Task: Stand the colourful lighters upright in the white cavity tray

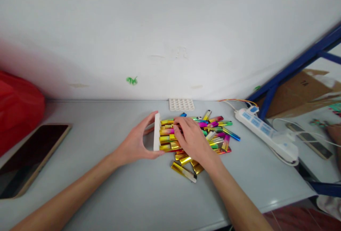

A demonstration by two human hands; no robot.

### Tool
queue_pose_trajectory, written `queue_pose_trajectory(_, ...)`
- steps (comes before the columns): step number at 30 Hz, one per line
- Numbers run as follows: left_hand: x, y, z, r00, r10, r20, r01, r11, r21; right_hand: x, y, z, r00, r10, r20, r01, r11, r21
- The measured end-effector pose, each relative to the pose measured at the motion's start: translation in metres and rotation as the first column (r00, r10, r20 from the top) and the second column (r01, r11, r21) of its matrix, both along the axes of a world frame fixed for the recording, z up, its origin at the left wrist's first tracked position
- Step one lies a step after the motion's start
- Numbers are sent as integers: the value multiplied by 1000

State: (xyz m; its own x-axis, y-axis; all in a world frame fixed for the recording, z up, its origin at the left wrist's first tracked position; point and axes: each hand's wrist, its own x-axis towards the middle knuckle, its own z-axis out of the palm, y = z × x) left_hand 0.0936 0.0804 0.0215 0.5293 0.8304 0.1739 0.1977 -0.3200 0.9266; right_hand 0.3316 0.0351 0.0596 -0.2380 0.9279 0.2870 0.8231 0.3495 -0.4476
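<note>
My left hand grips a white holed tray that stands on its edge, thumb at the near end and fingers at the far end. Several shiny yellow, gold and pink lighters stick out sideways from its right face. My right hand is closed, its curled fingertips on a lighter close to the tray; the fingers partly hide it. Under and to the right of this hand lies a loose pile of metallic lighters in many colours. One gold lighter lies at the near side of the pile.
A second white holed tray lies against the wall. On the right is a white power strip with cables, beside a blue metal frame. A phone and a red bag are on the left of the grey table.
</note>
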Motion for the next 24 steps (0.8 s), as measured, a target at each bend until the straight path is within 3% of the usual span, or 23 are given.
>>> queue_pose_trajectory(6,0,-1,2,1000,0,-8,0,1000,-7,25,7,1,996,66,-66,-68,997,-29)
queue_pose_trajectory(13,-2,1,-3,1000,0,2,0,1000,21,35,8,6,995,78,-63,-81,996,-44)
queue_pose_trajectory(19,-1,-1,-1,1000,0,3,0,1000,8,11,1,6,998,-9,-57,15,995,95)
queue_pose_trajectory(24,1,-1,6,1000,-19,24,19,1000,-24,-25,-11,-1,990,16,140,-22,999,45)
